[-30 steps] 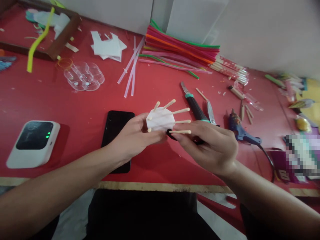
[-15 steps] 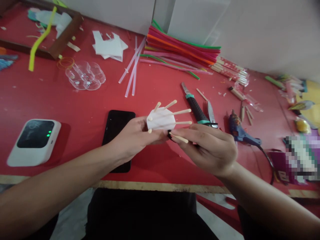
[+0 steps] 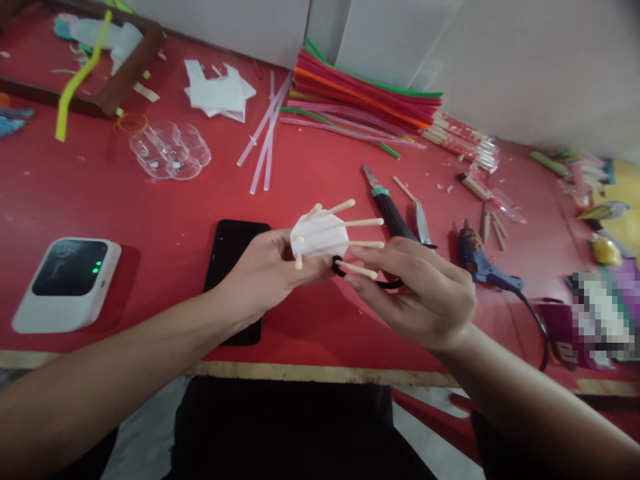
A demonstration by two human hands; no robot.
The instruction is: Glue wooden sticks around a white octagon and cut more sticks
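Note:
In my left hand (image 3: 273, 267) is a white many-sided card piece (image 3: 320, 233), gripped at its left and lower edge. Several short wooden sticks (image 3: 364, 222) with rounded ends stick out around it. A thin black strand (image 3: 338, 265) curls round the base of the lowest right stick (image 3: 357, 269). The strand runs back into my right hand (image 3: 420, 287), whose fingers are curled around it. My right index finger and thumb lie on either side of that stick, close to the card. The left fingers under the card are partly hidden.
A black phone (image 3: 235, 287) lies under my left wrist. Beyond my right hand are a utility knife (image 3: 390, 210), scissors (image 3: 423, 223) and a blue glue gun (image 3: 480, 260) with its cable. Colourful stems (image 3: 365, 93) lie at the back; a white device (image 3: 67, 287) sits left.
The black strand now shows as a loop at the stick's base, with a length trailing under my right fingers. My right fingertips have parted slightly; the card has shifted a little left.

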